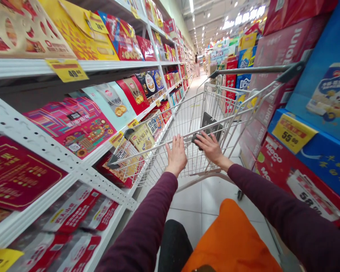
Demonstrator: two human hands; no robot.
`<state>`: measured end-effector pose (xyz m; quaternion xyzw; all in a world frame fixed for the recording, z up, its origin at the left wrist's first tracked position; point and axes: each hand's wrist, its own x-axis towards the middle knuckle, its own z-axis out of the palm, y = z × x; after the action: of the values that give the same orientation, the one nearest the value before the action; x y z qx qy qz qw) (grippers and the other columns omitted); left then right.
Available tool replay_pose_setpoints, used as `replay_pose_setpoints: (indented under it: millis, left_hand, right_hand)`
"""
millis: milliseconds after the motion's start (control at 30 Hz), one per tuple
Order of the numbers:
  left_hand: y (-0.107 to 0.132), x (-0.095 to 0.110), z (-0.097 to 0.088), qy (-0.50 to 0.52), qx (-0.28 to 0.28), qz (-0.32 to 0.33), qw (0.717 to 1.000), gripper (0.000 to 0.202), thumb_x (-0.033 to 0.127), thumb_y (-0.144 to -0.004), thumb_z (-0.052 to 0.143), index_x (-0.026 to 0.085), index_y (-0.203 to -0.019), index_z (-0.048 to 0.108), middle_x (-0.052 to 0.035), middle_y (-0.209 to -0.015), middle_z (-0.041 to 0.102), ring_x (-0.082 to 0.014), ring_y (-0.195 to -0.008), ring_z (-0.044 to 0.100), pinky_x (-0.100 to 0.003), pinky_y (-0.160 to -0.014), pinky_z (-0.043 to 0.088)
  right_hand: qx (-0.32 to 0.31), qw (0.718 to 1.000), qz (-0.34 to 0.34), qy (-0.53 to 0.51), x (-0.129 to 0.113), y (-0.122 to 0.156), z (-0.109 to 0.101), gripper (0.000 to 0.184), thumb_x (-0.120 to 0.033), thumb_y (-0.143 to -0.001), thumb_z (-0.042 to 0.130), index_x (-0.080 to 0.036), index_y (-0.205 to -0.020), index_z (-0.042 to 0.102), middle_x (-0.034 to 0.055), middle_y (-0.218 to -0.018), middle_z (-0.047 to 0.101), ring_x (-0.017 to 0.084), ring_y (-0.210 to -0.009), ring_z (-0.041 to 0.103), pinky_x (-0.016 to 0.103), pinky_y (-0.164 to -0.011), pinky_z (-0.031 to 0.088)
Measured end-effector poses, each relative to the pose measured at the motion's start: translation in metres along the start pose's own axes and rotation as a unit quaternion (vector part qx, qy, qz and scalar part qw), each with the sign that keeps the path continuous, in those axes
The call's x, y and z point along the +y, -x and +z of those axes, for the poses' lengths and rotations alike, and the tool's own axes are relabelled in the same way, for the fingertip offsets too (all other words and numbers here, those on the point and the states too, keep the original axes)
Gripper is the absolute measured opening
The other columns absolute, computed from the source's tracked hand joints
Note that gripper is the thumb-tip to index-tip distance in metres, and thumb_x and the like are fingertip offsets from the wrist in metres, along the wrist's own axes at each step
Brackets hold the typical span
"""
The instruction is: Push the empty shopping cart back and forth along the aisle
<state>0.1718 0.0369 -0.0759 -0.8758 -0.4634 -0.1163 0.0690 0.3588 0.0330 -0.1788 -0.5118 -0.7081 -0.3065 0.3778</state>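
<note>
A wire shopping cart stands crosswise in front of me, its grey handle bar toward the upper right. My left hand rests against the cart's near side rim, fingers stretched upward and thumb apart, so it is open. My right hand lies over the same rim with its fingers spread, touching a dark piece whose kind I cannot make out. Behind that hand, a dark panel hangs in the cart. Both forearms are in purple sleeves. Whatever the palms touch is hidden.
To the left, white shelves hold boxed snacks and yellow price tags. Stacked cartons stand close on the right. A tiled floor runs down the aisle, where a person is far off. Orange cloth covers my lap area.
</note>
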Motion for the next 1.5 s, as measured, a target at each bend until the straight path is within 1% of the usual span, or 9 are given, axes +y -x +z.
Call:
replay_pose_setpoints:
  millis: [267,367,600,833,933,1000,1167,1233,1500]
  left_hand:
    - [-0.002,0.001,-0.003,-0.015,-0.012,0.006,1.000,0.071,0.006,-0.073,0.037,0.010,-0.143,0.024,-0.0112,-0.152,0.019,-0.0245,-0.141,0.016,-0.059,-0.111,0.009]
    - [-0.002,0.001,0.000,-0.028,0.000,0.005,1.000,0.069,0.008,-0.074,0.036,0.008,-0.142,0.024,-0.0124,-0.152,0.020,-0.0246,-0.141,0.017,-0.059,-0.111,0.011]
    - [-0.011,0.018,0.001,-0.056,0.001,0.024,0.998,0.068,0.008,-0.076,0.036,0.008,-0.142,0.023,-0.0112,-0.153,0.018,-0.0239,-0.141,0.015,-0.058,-0.111,0.014]
    - [-0.012,0.024,0.002,-0.074,0.004,0.036,0.997,0.067,0.010,-0.077,0.036,0.008,-0.143,0.022,-0.0103,-0.153,0.016,-0.0233,-0.141,0.014,-0.058,-0.111,0.014]
    - [-0.012,0.022,0.002,-0.082,0.001,0.037,0.996,0.067,0.010,-0.077,0.036,0.008,-0.143,0.023,-0.0099,-0.153,0.015,-0.0237,-0.141,0.014,-0.059,-0.111,0.015]
    - [-0.012,0.022,0.003,-0.084,-0.001,0.037,0.996,0.068,0.011,-0.077,0.036,0.008,-0.143,0.023,-0.0102,-0.153,0.015,-0.0242,-0.141,0.014,-0.059,-0.111,0.015]
    - [-0.016,0.029,0.008,-0.084,0.012,0.040,0.996,0.069,0.011,-0.076,0.038,0.008,-0.143,0.021,-0.0118,-0.153,0.015,-0.0256,-0.142,0.012,-0.058,-0.111,0.015]
    - [-0.018,0.033,0.009,-0.083,0.013,0.053,0.995,0.069,0.011,-0.076,0.038,0.009,-0.143,0.021,-0.0119,-0.153,0.015,-0.0254,-0.142,0.011,-0.058,-0.111,0.014]
    - [-0.017,0.031,0.012,-0.098,0.008,0.071,0.993,0.069,0.009,-0.076,0.037,0.010,-0.143,0.021,-0.0109,-0.154,0.013,-0.0236,-0.142,0.012,-0.058,-0.111,0.014]
  right_hand:
    - [-0.113,0.992,-0.059,-0.007,-0.018,0.063,0.023,0.036,-0.005,-0.087,0.044,-0.021,-0.114,0.060,0.0047,-0.124,0.060,0.020,-0.126,0.044,0.048,-0.106,0.033]
    - [-0.090,0.995,-0.048,-0.011,-0.010,0.052,0.011,0.036,-0.005,-0.088,0.042,-0.022,-0.115,0.060,0.0049,-0.125,0.060,0.020,-0.127,0.043,0.047,-0.108,0.030]
    - [0.027,0.997,0.058,0.031,0.024,0.004,-0.020,0.037,-0.009,-0.092,0.038,-0.020,-0.123,0.055,0.0088,-0.136,0.049,0.018,-0.137,0.026,0.046,-0.112,0.016]
    - [-0.066,0.997,0.010,0.039,0.006,0.061,0.007,0.037,-0.005,-0.089,0.040,-0.022,-0.116,0.059,0.0065,-0.130,0.056,0.022,-0.127,0.043,0.049,-0.105,0.030]
    - [-0.105,0.994,-0.014,0.025,0.004,0.073,0.005,0.038,-0.003,-0.088,0.040,-0.022,-0.114,0.061,0.0051,-0.126,0.059,0.021,-0.125,0.046,0.047,-0.104,0.032]
    - [-0.086,0.996,-0.006,0.021,0.011,0.065,-0.004,0.039,-0.004,-0.089,0.038,-0.022,-0.114,0.061,0.0051,-0.126,0.059,0.020,-0.126,0.045,0.047,-0.105,0.031]
    - [0.051,0.994,0.077,0.058,0.043,0.023,-0.029,0.036,-0.011,-0.093,0.035,-0.021,-0.120,0.058,0.0078,-0.132,0.053,0.018,-0.133,0.033,0.045,-0.111,0.019]
    - [0.064,0.992,0.088,0.071,0.047,0.019,-0.030,0.036,-0.011,-0.093,0.035,-0.020,-0.119,0.058,0.0083,-0.132,0.054,0.018,-0.133,0.034,0.045,-0.111,0.020]
    - [-0.067,0.996,0.038,0.053,0.020,0.077,-0.005,0.038,-0.005,-0.088,0.036,-0.020,-0.112,0.061,0.0083,-0.127,0.058,0.021,-0.127,0.044,0.050,-0.105,0.031]
